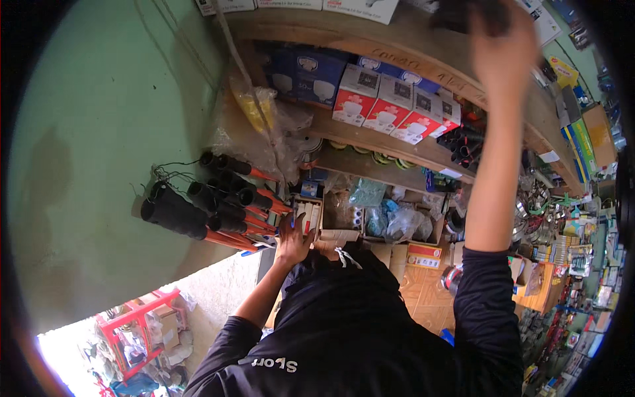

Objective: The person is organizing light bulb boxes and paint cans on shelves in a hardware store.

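Observation:
My right arm reaches up to the top wooden shelf [423, 49]. My right hand [506, 46] is smeared by motion there, its fingers closed about a dark object [456, 16] whose kind I cannot make out. Lower down, my left hand [294, 243] is open, its fingers spread against a small open carton [309, 206] with white and red packs inside. Just left of that hand stands a cluster of orange-handled tools with black tube-like ends [175, 212], close to the green wall.
White and red bulb boxes [390, 109] and blue boxes [314, 73] fill the middle shelf. Below are cartons with plastic bags [403, 221]. A red rack [135, 334] stands at lower left; many small packaged goods [575, 255] line the right side.

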{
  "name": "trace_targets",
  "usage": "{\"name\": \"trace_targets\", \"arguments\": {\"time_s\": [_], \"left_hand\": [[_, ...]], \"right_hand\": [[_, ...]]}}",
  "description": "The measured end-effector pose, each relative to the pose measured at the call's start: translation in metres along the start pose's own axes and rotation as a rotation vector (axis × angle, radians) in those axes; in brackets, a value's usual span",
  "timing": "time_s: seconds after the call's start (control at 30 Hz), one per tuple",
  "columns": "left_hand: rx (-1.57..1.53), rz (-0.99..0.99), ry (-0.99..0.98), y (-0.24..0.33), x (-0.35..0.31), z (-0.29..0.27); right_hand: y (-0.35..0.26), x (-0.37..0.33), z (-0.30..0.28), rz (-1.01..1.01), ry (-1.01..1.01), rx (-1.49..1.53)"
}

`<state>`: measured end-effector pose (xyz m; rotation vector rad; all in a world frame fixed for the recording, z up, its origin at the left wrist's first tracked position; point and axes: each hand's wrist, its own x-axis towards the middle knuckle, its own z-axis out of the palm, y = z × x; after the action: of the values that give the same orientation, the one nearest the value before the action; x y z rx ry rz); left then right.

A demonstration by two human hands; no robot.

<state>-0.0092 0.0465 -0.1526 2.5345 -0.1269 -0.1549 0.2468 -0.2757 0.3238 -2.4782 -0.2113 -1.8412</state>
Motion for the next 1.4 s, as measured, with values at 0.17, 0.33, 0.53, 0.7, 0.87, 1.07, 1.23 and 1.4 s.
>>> {"name": "trace_targets", "arguments": {"time_s": [0.17,0.33,0.53,0.7,0.87,1.07,1.23,1.4], "left_hand": [[-0.148,0.06,-0.132,-0.001,-0.014,-0.005],[-0.342,0.086,-0.189,0.0,-0.018,0.011],[-0.004,-0.182,-0.425,-0.052,-0.054,0.041],[0.082,-0.282,-0.973,-0.071,-0.128,0.031],[0.17,0.05,-0.734,-0.044,-0.205,0.056],[-0.131,-0.081,-0.826,0.043,-0.249,-0.025],[-0.264,-0.344,-0.946,0.109,-0.231,-0.087],[-0.204,-0.301,-0.934,0.093,-0.232,-0.064]], "right_hand": [[-0.011,-0.056,-0.109,0.402,0.278,0.537],[0.041,-0.279,-0.151,1.564,0.189,1.241],[0.003,-0.393,-0.175,2.217,-0.129,1.496],[0.057,-0.467,-0.229,2.413,-0.317,1.808],[0.086,-0.526,-0.222,2.533,-0.388,1.565],[0.123,-0.562,-0.259,2.438,-0.813,1.44],[0.156,-0.605,-0.304,2.548,-0.852,1.843],[0.117,-0.617,-0.375,2.675,-1.281,1.768]]}}
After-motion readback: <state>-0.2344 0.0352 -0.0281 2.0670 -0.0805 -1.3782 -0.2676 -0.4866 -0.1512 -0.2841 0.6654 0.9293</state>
